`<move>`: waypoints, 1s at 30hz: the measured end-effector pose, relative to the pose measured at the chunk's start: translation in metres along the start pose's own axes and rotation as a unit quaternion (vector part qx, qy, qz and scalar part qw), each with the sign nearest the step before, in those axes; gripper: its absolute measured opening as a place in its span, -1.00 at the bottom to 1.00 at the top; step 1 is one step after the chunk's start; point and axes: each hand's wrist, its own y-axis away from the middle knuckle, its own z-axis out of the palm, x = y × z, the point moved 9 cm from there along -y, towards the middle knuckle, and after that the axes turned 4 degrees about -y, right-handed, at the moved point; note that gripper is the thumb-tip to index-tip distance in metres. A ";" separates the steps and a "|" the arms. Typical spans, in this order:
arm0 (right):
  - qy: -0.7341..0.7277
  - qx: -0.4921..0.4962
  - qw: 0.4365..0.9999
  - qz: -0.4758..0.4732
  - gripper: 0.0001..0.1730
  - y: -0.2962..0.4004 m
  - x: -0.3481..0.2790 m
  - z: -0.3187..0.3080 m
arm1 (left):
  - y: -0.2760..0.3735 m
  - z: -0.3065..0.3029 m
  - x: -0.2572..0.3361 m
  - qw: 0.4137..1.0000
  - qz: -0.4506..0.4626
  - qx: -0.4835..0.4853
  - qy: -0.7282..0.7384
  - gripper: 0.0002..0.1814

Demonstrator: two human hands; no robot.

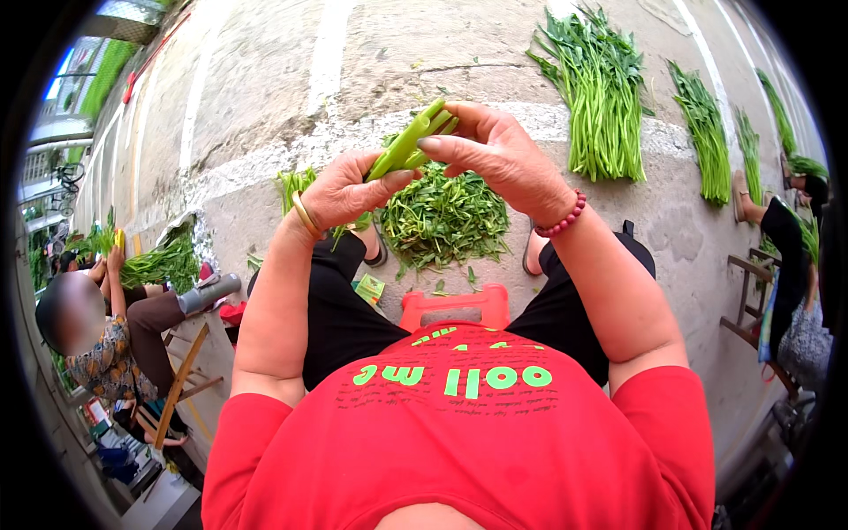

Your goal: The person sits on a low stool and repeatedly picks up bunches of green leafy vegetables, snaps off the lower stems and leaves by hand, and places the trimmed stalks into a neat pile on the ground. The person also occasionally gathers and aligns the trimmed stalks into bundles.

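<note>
My left hand (351,189), with a gold-coloured bangle at the wrist, is closed around a small bunch of hollow green vegetable stems (405,146). My right hand (493,152), wearing a red bead bracelet, touches the upper end of the same stems with thumb and fingers. Below my hands, between my feet, a heap of leafy green trimmings (444,218) lies on the ground. Some long green stalks (291,185) show partly behind my left hand. Ahead to the right lies a large bundle of leafy greens (603,106), its pale cut ends towards me.
A red plastic stool (457,301) is under me. More bundles of greens (705,139) lie further right. At the left, a seated co-worker (126,331) handles greens beside a leafy pile (165,262) and a wooden stool (182,384). Other people sit at the far right, near a wooden chair (748,318).
</note>
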 end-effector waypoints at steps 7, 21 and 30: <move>-0.025 0.001 1.000 0.005 -0.73 -0.004 0.003 0.006 | 0.004 0.008 0.002 0.999 -0.010 -0.024 0.023 -0.68; 0.017 0.062 0.998 -0.010 -0.81 -0.013 0.011 -0.006 | 0.003 -0.002 0.001 0.991 0.010 0.053 0.119 -0.75; -0.032 0.104 0.994 -0.013 -0.63 -0.008 0.004 -0.021 | -0.005 -0.007 -0.004 0.982 0.056 0.091 0.159 -0.74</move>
